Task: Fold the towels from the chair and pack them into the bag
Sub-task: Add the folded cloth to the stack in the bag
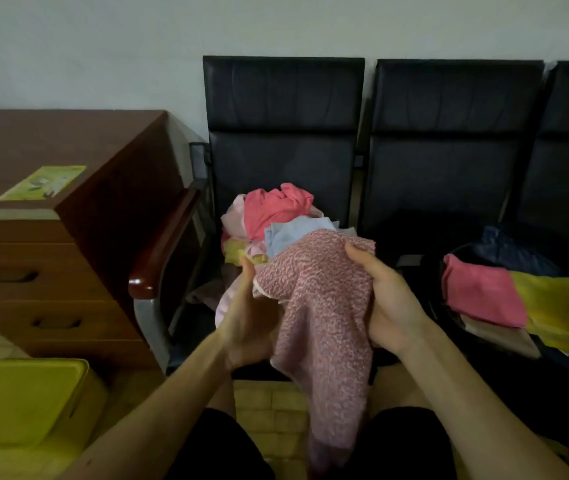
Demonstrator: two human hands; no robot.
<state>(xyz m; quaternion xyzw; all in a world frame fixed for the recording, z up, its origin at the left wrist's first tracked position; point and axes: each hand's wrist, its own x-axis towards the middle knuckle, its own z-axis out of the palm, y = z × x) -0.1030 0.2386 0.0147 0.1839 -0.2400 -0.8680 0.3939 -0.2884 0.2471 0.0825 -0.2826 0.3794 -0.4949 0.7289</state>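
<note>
From the head camera: both hands grip a nubbly, speckled pink towel (321,306) hanging limp over the knees; the left hand (246,317) pinches its left edge, the right hand (385,299) clasps its top right corner; behind, a rumpled pile of towels (276,220) fills the black padded chair (283,133); right, folded pink and yellow towels lie in the dark open bag (504,251).

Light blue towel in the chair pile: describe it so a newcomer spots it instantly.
Find the leftmost black chair beside the wooden desk; a loose pile of towels sits on its seat. The light blue towel lies at the pile's front, below the bright pink towel and just behind the speckled pink towel in both hands. It is the pile's only blue piece.
</note>
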